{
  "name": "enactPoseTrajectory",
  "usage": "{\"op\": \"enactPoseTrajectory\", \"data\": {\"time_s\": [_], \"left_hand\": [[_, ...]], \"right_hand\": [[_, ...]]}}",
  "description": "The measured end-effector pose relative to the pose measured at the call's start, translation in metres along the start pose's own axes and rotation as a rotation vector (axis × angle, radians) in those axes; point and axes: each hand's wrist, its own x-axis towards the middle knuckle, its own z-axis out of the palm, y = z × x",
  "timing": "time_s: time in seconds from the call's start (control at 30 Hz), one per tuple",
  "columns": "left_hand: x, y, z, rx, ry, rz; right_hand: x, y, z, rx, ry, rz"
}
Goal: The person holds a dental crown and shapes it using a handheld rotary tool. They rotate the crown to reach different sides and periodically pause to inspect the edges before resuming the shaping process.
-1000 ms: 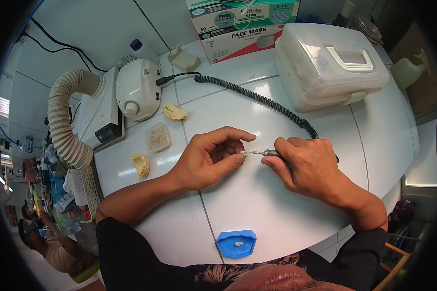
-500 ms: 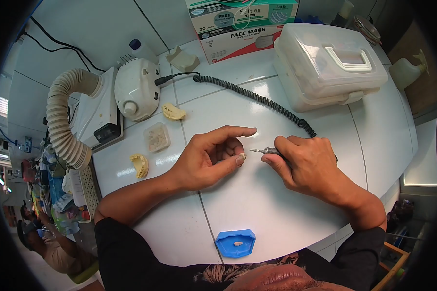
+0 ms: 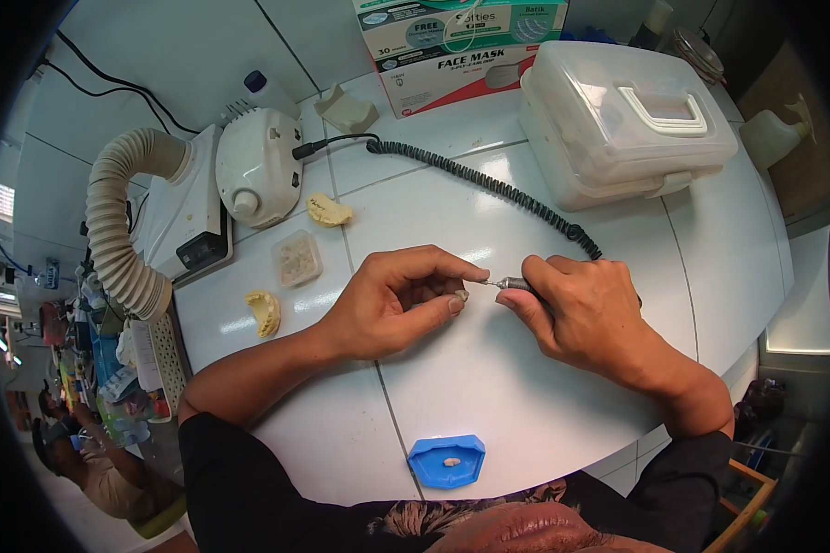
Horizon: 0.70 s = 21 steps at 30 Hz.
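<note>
My left hand pinches a small, pale tooth-like piece between its thumb and fingers. Its index finger reaches over to the thin metal bit of a rotary handpiece and appears to touch it. That handpiece is gripped in my right hand, bit pointing left. From it a black coiled cord runs back to a white motor unit. Below my hands lies a blue tray with another small pale piece in it.
Left of my left hand are two yellowish dental casts and a small clear box. A ribbed hose arches at the left edge. Face mask boxes and a lidded case stand behind. A person sits lower left.
My left index finger has bent down from its raised position to the handpiece's bit. My right hand and the handpiece have hardly moved.
</note>
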Motion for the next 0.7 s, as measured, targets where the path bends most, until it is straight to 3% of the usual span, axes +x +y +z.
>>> {"op": "enactPoseTrajectory", "data": {"time_s": [0.4, 0.7], "left_hand": [[0.0004, 0.0059, 0.0003, -0.064, 0.023, -0.061], [0.0016, 0.0046, -0.0019, -0.096, -0.022, -0.057]], "right_hand": [[-0.001, 0.0012, 0.0019, -0.016, 0.017, -0.019], [0.0004, 0.0019, 0.0081, -0.092, 0.225, -0.1]]}}
